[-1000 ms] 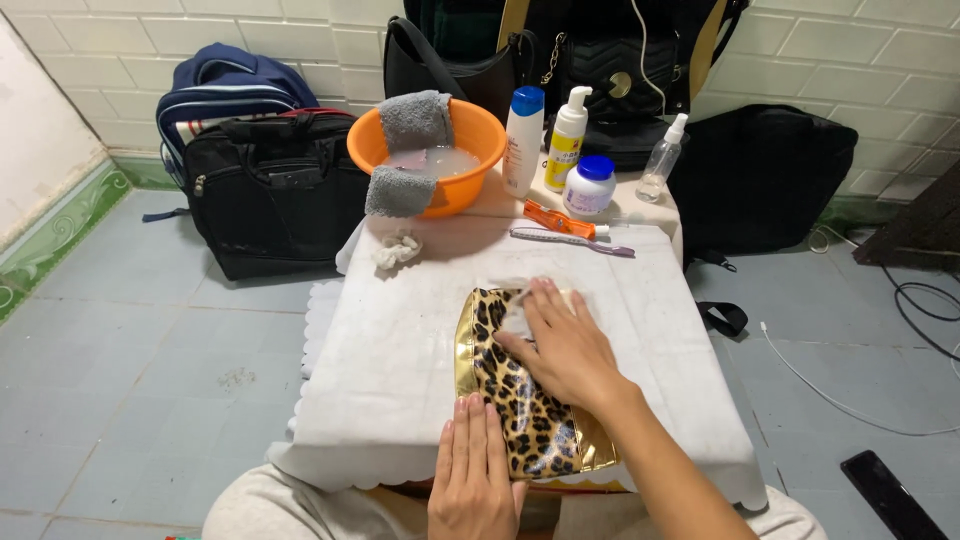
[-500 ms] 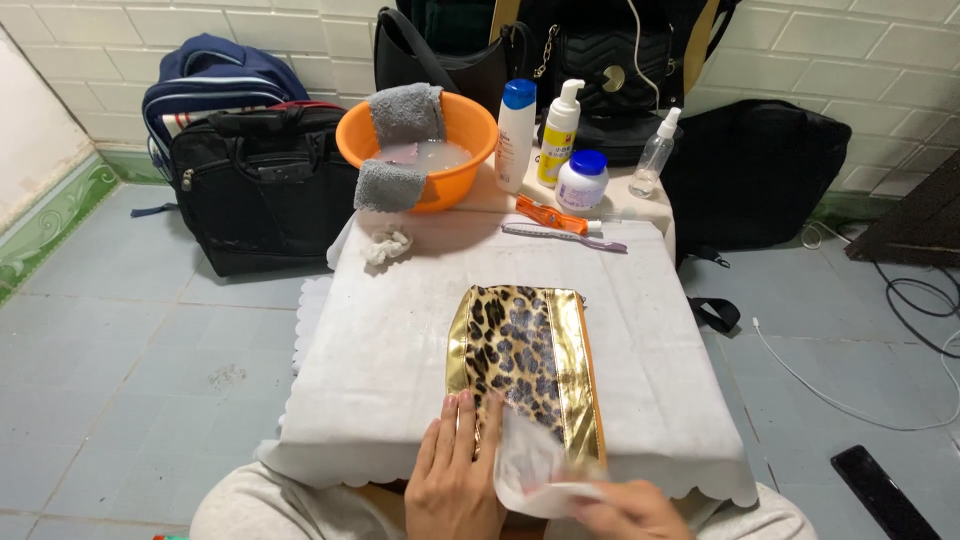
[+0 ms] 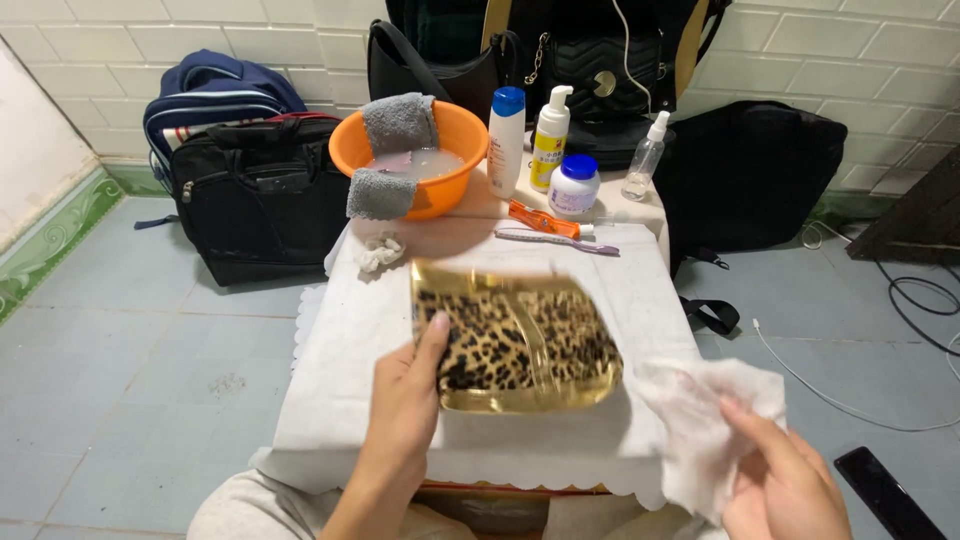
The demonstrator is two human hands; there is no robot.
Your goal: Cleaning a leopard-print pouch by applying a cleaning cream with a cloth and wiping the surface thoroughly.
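The left hand (image 3: 405, 395) is gripping the leopard-print pouch (image 3: 515, 342) by its left edge, lifting it above the white-covered table (image 3: 350, 330) so its face is showing. The right hand (image 3: 785, 485) is pinching a crumpled white wipe (image 3: 700, 415) off to the side, clear of the pouch.

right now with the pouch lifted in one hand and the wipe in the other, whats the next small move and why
Probably bring the white wipe in the right hand across to the leopard-print pouch. The left hand has a grip on the pouch's left edge and holds it raised and tilted over the white-covered table, its face turned up, while the wipe hangs clear of it to the right, touching nothing.
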